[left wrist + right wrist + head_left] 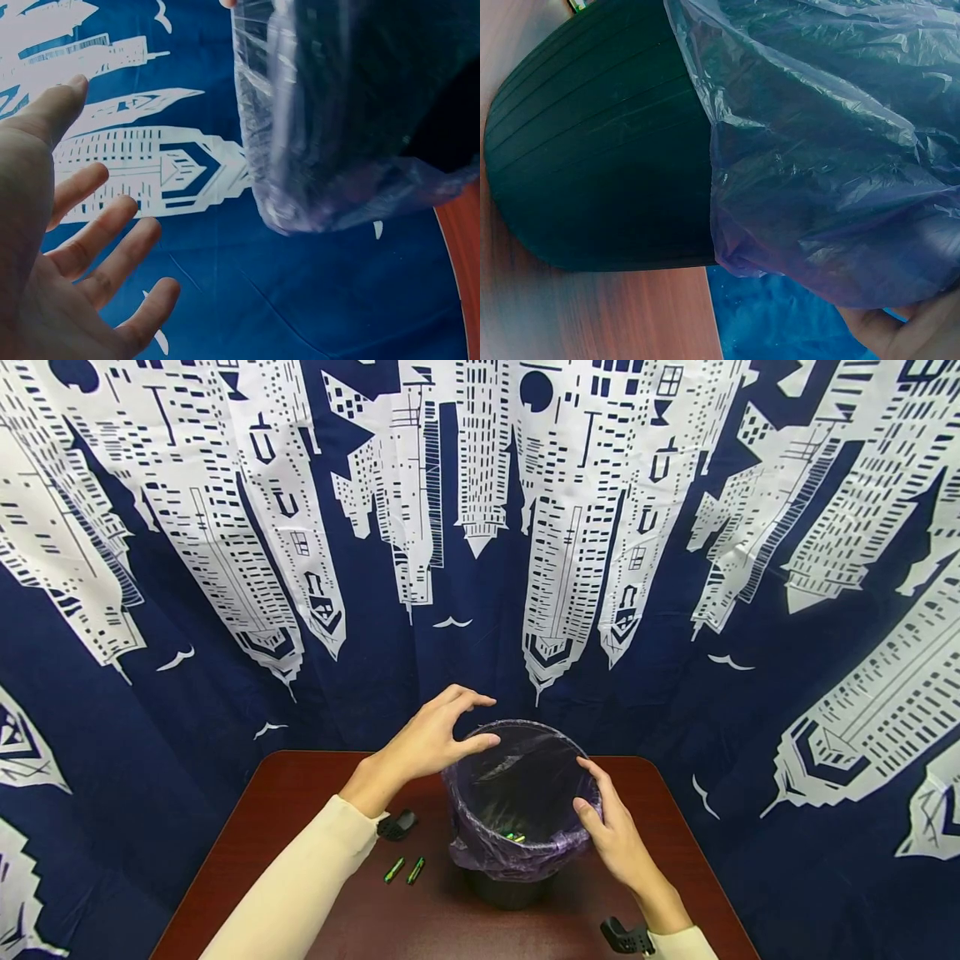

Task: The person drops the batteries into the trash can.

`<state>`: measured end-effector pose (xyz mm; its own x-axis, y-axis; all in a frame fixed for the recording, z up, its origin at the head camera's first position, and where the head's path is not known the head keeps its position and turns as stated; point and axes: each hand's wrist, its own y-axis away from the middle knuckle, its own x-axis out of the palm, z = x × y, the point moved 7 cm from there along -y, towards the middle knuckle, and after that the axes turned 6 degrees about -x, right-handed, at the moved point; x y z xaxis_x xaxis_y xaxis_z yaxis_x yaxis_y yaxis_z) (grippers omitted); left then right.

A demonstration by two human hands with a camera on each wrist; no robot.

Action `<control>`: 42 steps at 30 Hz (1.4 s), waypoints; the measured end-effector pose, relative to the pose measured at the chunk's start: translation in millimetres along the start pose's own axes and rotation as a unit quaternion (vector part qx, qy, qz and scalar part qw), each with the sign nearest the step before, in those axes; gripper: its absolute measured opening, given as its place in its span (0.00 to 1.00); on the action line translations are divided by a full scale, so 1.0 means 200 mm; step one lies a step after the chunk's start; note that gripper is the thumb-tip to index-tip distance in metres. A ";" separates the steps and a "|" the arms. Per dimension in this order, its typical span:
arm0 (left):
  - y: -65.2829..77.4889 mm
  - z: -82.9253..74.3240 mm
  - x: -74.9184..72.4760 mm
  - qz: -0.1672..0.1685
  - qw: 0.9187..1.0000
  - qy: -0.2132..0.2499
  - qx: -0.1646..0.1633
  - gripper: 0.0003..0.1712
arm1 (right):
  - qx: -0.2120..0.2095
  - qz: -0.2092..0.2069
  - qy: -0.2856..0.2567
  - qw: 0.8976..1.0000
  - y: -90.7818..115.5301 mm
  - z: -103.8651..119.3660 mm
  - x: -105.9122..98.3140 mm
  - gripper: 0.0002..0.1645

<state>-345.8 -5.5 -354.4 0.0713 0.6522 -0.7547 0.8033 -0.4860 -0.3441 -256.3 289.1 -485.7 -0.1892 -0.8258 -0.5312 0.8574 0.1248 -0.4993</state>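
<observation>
A dark trash can stands on the table, lined with a thin purple plastic bag folded over its rim. At the can's right side my right hand grips the bag-covered rim, with the thumb over the opening. My left hand is raised by the left part of the rim, thumb and fingers spread and nothing between them; the left wrist view shows this hand apart from the bag. Inside the can, small green-and-yellow batteries are partly visible at the bottom.
Two green batteries, a left one and a right one, lie on the reddish-brown table left of the can. A dark blue cloth with white skyscrapers hangs behind the table and along its sides.
</observation>
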 end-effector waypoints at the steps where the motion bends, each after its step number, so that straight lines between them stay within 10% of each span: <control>1: 0.01 0.01 0.00 0.002 1.000 0.002 -0.002 0.36 | -0.001 0.000 -0.002 1.000 0.00 0.00 0.00 0.39; 42: 0.47 0.61 0.20 -0.039 0.996 0.037 -0.072 0.30 | 0.001 -0.013 -0.024 1.000 0.01 -0.03 0.01 0.37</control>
<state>-339.5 -96.5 -484.8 0.0439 0.7282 -0.6840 0.8839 -0.3473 -0.3131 -257.9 289.8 -491.5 -0.1895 -0.8539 -0.4847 0.8534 0.1010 -0.5115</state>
